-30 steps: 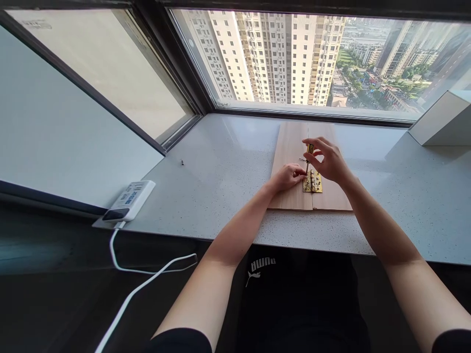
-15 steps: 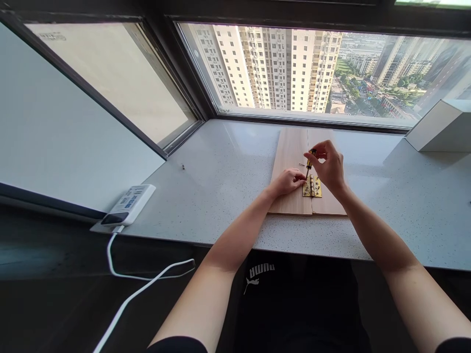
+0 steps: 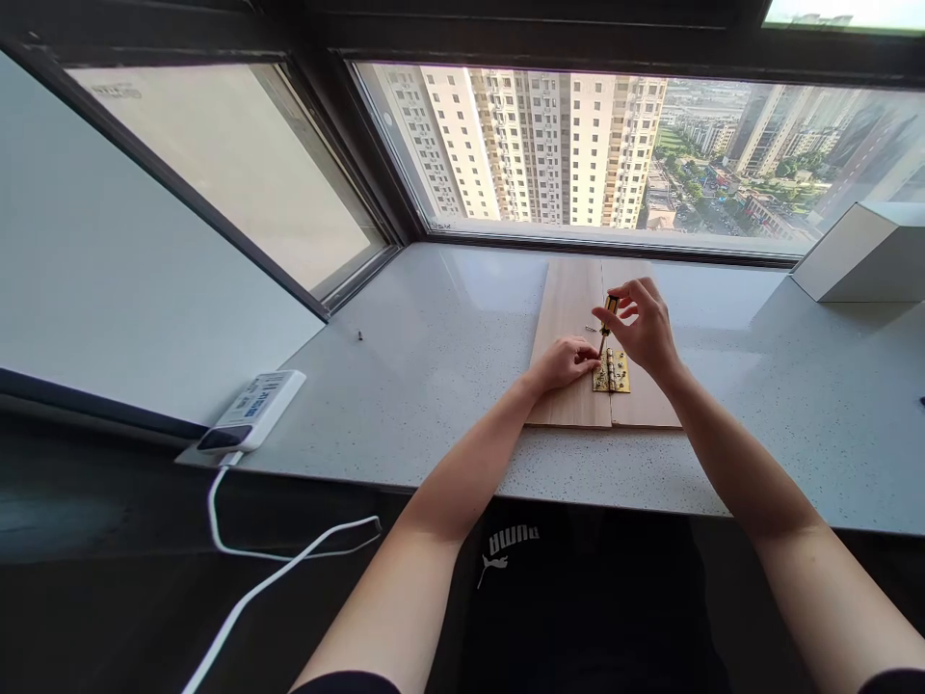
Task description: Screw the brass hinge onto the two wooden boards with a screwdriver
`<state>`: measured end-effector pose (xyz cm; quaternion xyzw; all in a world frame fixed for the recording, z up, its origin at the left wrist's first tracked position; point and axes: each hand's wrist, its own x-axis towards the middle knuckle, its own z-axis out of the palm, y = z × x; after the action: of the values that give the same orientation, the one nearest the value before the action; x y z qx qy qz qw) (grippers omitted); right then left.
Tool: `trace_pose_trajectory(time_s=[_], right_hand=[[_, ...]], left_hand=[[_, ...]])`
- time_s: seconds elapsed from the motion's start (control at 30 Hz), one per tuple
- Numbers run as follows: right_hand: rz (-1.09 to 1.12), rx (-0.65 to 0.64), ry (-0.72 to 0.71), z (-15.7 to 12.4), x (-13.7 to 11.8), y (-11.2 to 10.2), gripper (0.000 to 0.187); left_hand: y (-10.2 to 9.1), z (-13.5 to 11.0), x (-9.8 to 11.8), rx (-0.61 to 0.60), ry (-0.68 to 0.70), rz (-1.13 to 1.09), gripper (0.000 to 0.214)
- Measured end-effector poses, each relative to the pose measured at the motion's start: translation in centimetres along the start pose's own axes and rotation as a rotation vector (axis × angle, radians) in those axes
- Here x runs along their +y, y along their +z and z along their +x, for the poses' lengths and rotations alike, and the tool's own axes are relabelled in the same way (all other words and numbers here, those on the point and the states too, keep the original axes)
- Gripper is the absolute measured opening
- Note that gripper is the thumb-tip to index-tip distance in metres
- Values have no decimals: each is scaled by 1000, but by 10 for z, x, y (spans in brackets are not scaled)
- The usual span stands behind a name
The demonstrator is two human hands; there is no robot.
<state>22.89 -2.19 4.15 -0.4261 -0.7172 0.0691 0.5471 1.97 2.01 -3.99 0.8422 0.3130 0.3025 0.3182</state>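
Note:
My right hand grips a small screwdriver with a yellow and black handle between thumb and fingers. The shaft points down at the upper left corner of a brass hinge. My left hand rests on the left wooden board, its fingers drawn together at that same corner around the screwdriver's tip. Whatever they pinch there is hidden. The hinge lies open across the seam between this board and the right board, with several small screws on its leaves. Another screw lies on the left board above my left fingers.
The boards lie on a speckled white windowsill. A small dark screw-like piece sits far left. Near the left edge is a white power strip with a white cable. A white box stands right, by the window.
The view has tipped slightly, so everything sits a little lower. My right fingers have shifted on the screwdriver handle. My left hand stays at the hinge's corner.

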Motion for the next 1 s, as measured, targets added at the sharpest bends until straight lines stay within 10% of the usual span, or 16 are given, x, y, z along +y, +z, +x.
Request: trace_pose_trajectory(time_s=[0.27,0.47,0.77,1.0], right_hand=[[56,4,-41,-2,-8,3,9],[159,-190,27,1,-12,-5,17],[78,-1,-24,-3,-14,7,10],[170,-140,24,1,-9,-2,24]], left_hand=[[1,1,0,7,7,-17,8],[1,1,0,-4,11,9,8],[-1,0,4,-6,1,-8,10],[0,0,2,-13,9,34,8]])
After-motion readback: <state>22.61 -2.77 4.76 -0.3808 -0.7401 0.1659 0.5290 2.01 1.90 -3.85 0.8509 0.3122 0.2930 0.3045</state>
